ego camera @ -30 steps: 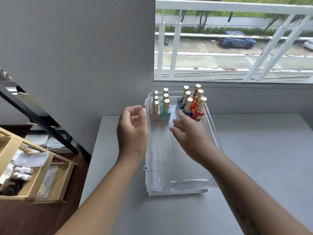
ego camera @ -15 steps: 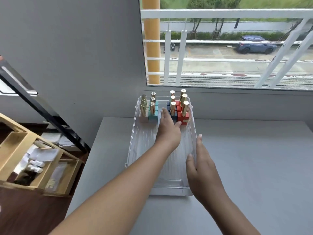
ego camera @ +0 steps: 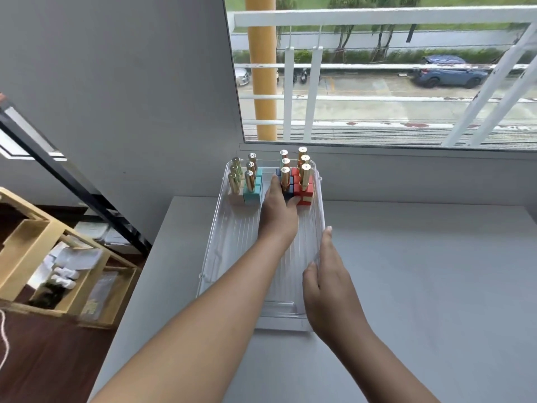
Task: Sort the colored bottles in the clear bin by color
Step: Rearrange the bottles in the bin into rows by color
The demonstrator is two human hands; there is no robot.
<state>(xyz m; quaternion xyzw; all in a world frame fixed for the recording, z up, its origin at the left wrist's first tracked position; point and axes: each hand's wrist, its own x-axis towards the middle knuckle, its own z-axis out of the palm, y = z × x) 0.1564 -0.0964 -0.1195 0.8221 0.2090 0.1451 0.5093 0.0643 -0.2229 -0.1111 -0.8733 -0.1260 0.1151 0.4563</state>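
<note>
Gold caps are standing up from four short rows of bottles at the far end of the clear bin (ego camera: pixel 216 257): pale pink bottles (ego camera: pixel 236 196) at the left wall, teal bottles (ego camera: pixel 252 193) touching them, then a gap, then dark blue bottles (ego camera: pixel 287 191) and red bottles (ego camera: pixel 304 191) touching each other by the right wall. Every bottle is sitting upright on its square base, its long axis vertical and the cap pointing up, and each row is running away from the person along the bin's length, which itself is pointing toward the window. By colour the rows are looking sorted already, so this is probably a last tidying. The left hand (ego camera: pixel 279 212) is reaching into the bin, its fingers (ego camera: pixel 292 202) lying loosely extended against the near base of the blue row, seemingly squaring or nudging it rather than gripping; whether anything is pinched underneath cannot be told. The right hand (ego camera: pixel 329 282) is lying flat and relaxed against the bin's right wall, fingers straight, likely steadying the light plastic so it is not sliding on the grey table (ego camera: pixel 421 271). Beyond the table's left edge a wooden shelf (ego camera: pixel 35 257) is holding small items.
</note>
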